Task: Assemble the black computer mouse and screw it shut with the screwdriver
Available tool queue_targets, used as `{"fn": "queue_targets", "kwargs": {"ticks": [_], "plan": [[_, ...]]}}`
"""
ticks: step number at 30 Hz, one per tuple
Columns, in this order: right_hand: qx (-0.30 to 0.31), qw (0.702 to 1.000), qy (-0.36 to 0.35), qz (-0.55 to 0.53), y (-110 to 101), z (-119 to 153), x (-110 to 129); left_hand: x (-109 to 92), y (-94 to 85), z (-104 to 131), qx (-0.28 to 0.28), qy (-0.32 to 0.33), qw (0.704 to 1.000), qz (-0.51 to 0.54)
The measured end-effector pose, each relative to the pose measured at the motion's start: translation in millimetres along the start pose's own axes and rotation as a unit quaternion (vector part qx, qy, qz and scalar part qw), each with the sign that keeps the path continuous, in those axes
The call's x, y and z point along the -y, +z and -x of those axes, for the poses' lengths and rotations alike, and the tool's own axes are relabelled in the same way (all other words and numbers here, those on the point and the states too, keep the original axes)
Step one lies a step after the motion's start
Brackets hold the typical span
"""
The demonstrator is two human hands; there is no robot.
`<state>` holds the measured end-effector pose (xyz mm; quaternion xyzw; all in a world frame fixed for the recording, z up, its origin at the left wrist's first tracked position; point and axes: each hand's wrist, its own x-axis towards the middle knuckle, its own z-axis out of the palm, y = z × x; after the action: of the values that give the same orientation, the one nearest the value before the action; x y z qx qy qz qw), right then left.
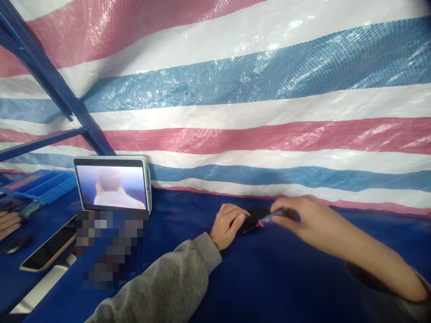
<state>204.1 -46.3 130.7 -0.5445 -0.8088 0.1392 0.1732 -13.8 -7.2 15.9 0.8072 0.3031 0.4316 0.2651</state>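
Observation:
My left hand (227,226), in a grey sleeve, rests on the table with its fingers curled against the edge of a dark rounded object (253,216). What this black thing is I cannot make out. My right hand (298,215) is closed around a screwdriver (267,219) with a clear purplish handle and a red collar. Its thin shaft points left and down, passing over or beside the black object, with the tip close to my left fingers. Whether the tip touches anything cannot be seen. The right hand is a little blurred.
A tablet (112,186) stands propped at the back left, with a pixelated patch before it. A phone (50,244) lies left of that. Blue trays (50,184) and another person's hand (9,224) are at far left. A striped tarp (235,139) hangs behind the blue table (269,282).

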Motion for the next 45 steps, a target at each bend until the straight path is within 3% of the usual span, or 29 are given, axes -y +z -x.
{"fn": "queue_targets", "kwargs": {"ticks": [4, 11, 31, 38, 45], "plan": [[-0.075, 0.997, -0.005, 0.0, -13, -4, 0, 2, 1.4, -1, -0.008, -0.024, 1.0, -0.016], [-0.104, 0.994, 0.009, -0.015, -11, 1, -4, 9, 6.7, -3, -0.032, -0.021, 0.999, -0.01], [-0.095, 0.995, -0.005, -0.013, -5, 0, -7, 16, 10.1, 0, -0.018, -0.001, 0.999, -0.046], [-0.1, 0.99, -0.011, -0.103, 4, -3, 12, 14, 10.7, 0, 0.012, 0.043, 0.996, -0.071], [-0.107, 0.989, -0.035, -0.091, 11, -3, 24, 10, 9.4, 1, 0.023, 0.044, 0.992, -0.115]]}}
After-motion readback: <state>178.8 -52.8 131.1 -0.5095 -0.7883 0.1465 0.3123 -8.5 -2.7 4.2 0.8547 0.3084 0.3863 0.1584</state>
